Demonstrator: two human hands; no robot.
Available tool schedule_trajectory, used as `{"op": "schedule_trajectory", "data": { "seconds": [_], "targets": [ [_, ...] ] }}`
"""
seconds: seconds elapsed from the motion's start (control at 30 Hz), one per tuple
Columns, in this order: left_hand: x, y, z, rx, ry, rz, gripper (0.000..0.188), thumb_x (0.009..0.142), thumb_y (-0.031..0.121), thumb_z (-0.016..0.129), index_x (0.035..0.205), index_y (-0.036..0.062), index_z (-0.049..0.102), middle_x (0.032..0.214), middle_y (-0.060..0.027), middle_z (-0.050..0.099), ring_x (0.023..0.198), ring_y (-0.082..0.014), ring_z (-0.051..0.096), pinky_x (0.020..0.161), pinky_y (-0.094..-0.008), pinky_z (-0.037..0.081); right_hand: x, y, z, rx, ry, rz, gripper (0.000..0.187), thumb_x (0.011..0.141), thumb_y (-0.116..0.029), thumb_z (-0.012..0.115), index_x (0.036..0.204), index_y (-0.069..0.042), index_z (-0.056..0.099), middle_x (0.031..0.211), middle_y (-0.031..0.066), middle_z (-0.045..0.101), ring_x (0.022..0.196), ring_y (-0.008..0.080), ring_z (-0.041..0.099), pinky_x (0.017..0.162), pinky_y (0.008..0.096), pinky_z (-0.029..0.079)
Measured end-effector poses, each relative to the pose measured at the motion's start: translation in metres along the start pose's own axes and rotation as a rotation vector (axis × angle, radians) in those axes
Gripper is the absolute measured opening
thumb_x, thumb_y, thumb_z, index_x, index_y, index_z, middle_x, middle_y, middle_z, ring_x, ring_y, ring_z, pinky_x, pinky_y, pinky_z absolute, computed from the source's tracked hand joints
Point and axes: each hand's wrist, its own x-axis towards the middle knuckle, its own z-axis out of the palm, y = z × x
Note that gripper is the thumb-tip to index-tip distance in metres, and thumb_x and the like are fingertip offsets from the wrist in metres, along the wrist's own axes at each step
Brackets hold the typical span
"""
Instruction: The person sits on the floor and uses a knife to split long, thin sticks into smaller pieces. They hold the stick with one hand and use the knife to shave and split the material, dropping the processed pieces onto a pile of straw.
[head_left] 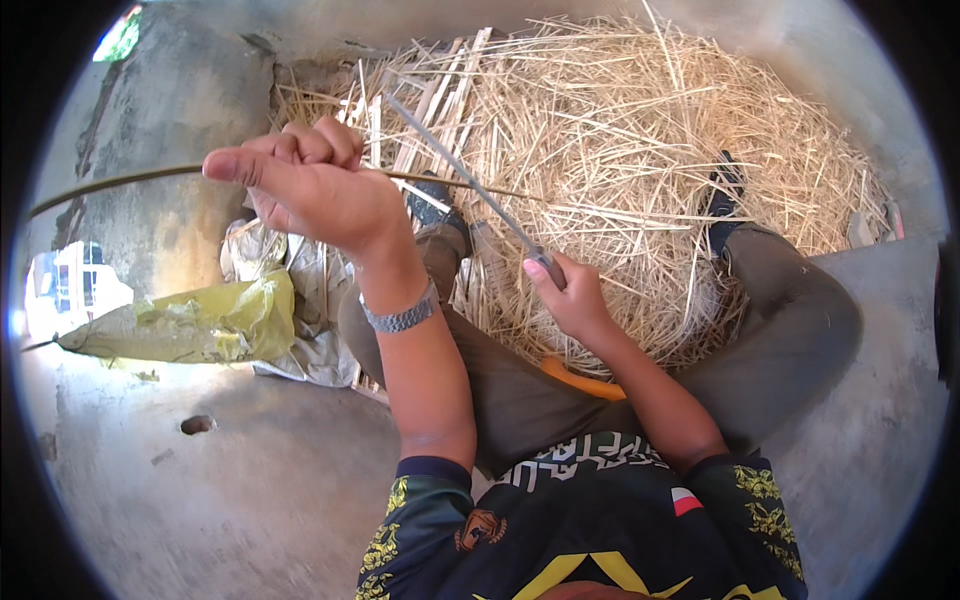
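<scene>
My left hand (310,185) is raised at the left, its fingers closed around a long, thin greenish-brown strip (110,184) that looks like bamboo. One end of the strip bends away to the left rim; the other tapers off to the right over the shavings. In my right hand (580,300) is the dark handle of a knife with a long, narrow grey blade (438,146). The blade points up and to the left, and crosses the strip just right of my left hand. Whether blade and strip touch, I cannot tell.
A large heap of pale shavings (620,130) lies between and beyond my feet, with longer flat strips (445,95) at its left. A yellow translucent sack (200,320) and whitish sacking (325,345) rest at the left. An orange curved thing (580,380) is by my lap. Concrete walls stand behind.
</scene>
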Motion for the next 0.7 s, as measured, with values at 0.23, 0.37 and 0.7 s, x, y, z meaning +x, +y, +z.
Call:
{"op": "schedule_trajectory", "data": {
  "seconds": [0.23,0.37,0.7],
  "targets": [
    [-0.008,0.003,0.006,-0.074,-0.003,-0.018,0.063,0.103,0.066,0.035,0.066,0.0169,0.02,0.054,0.004,0.016,0.043,-0.009,0.017,0.04,-0.0261,0.015,0.003,0.08,-0.017,-0.272,-0.023,0.529,0.059,0.099,-0.055,0.054,0.08,-0.001,0.069,0.061,0.0104,0.06,0.056,0.0248,0.059,0.059,0.0429,0.047],
    [-0.011,0.008,0.018,-0.102,-0.064,-0.045,0.063,0.102,0.067,0.035,0.067,0.0172,0.019,0.055,0.0033,0.016,0.047,-0.0099,0.015,0.044,-0.0279,0.014,0.006,0.069,0.003,-0.08,0.027,0.431,0.064,0.097,-0.058,0.056,0.072,0.0,0.065,0.058,0.0122,0.058,0.054,0.0253,0.058,0.059,0.0422,0.047],
    [0.035,0.076,-0.021,-0.364,-0.352,0.087,0.062,0.105,0.064,0.03,0.061,0.0212,0.022,0.054,0.0077,0.017,0.049,-0.0084,0.011,0.045,-0.028,0.011,0.004,0.062,0.001,0.099,-0.054,0.269,0.056,0.097,-0.055,0.06,0.072,-0.005,0.06,0.056,0.0034,0.051,0.052,0.0141,0.048,0.051,0.0356,0.04]
  ]
}}
